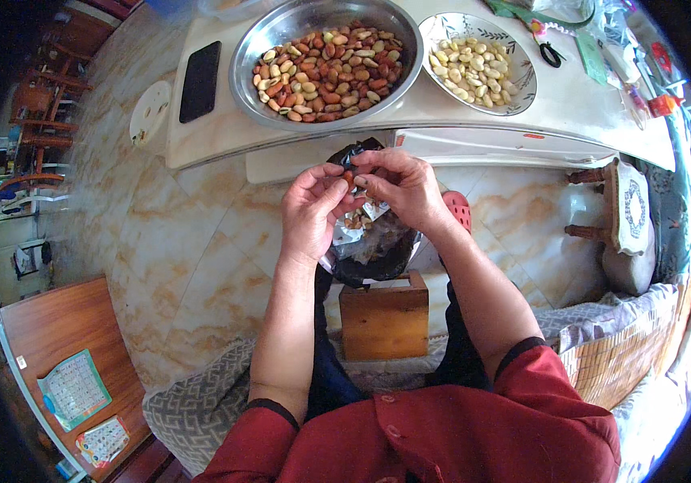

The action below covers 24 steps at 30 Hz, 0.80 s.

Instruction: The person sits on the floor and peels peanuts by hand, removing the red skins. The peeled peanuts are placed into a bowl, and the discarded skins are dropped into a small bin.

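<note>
Between my two hands is one reddish-brown broad bean [348,179]. My left hand [315,208] pinches it with thumb and fingers, and my right hand [403,187] meets it from the other side with thumb and fingertips. Below them stands a bin lined with a black plastic bag [397,247], with bean skins [356,219] and white paper inside. Beyond my hands, a steel basin [241,78] holds many unpeeled brown and greenish beans [330,72]. To its right, a leaf-patterned plate [523,81] carries pale peeled beans [475,66].
A black phone [200,81] lies left of the basin on the white table [369,133]. A black hair tie [551,55] and other small items lie at its right. A wooden box [385,323] sits between my legs, a small stool [626,205] to the right, a round white stool [151,115] left.
</note>
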Motion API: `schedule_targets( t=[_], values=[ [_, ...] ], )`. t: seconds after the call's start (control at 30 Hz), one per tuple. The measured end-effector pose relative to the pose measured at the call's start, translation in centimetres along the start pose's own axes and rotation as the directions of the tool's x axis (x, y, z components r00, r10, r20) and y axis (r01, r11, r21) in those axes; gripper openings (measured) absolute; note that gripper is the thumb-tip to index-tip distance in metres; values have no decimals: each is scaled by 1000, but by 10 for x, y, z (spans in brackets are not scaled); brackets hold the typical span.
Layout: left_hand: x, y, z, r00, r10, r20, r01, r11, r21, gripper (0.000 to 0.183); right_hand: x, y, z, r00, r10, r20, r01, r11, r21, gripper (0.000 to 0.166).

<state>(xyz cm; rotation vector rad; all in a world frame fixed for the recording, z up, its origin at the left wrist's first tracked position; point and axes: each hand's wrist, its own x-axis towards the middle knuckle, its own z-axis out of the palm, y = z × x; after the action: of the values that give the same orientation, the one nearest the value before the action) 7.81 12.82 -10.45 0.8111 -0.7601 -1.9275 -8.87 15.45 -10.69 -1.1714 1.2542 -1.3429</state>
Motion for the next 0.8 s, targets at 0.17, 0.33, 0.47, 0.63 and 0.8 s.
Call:
schedule_targets(
  t=[0.17,0.33,0.47,0.63,0.8],
  values=[
    [0,0,-5,999,-32,-20,37,955,294,16,-1,2,-2,997,21,76,-13,994,-107,16],
    [-5,-7,1,993,101,-61,-53,843,535,17,-1,3,-7,987,112,112,-98,987,-125,17],
    [-9,-8,5,972,234,6,-157,631,760,18,-2,2,-10,973,194,129,-181,978,-102,17],
    [-11,-11,7,947,319,44,-223,550,805,15,-2,5,-7,956,278,92,-269,958,-97,17],
    [-9,-16,4,928,365,81,-281,539,794,15,-1,6,-7,937,337,87,-333,941,-55,14]
  ],
)
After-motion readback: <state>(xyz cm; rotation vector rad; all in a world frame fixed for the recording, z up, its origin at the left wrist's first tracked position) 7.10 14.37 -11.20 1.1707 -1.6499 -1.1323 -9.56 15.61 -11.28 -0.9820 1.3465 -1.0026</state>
